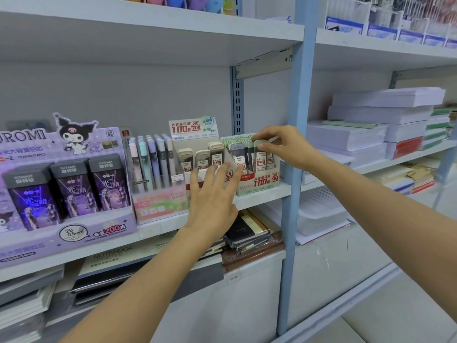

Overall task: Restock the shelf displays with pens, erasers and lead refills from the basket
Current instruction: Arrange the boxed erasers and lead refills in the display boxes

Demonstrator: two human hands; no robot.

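While the right hand point(284, 144) pinches the green cap of a lead case point(259, 154) at the front of the green box point(257, 186), the left hand point(212, 194) rests spread against the front of the beige box point(195, 177) just to its left. The right fingers point(265, 146) are closed lightly on the cap from above and in front; whether the case is seated or partly lifted I cannot tell. The left fingers point(228, 167) are splayed wide and hold nothing, their tips reaching the gap between the two boxes, seemingly to steady the display.

Both boxes stand on the middle shelf point(262, 196), the green one at its right end beside the blue upright point(296, 144). It looks nearly full with rows of green-capped cases; the beige box shows only a few. Pens point(150, 162) and a purple display point(61, 189) sit further left. The basket is out of view.

The case is probably light, stiff plastic, smooth and a little slippery, with brittle leads inside. The cap and narrow sides seem the best hold: a gentle pinch, sliding it straight down into its slot so that neighbouring cases are not tipped.
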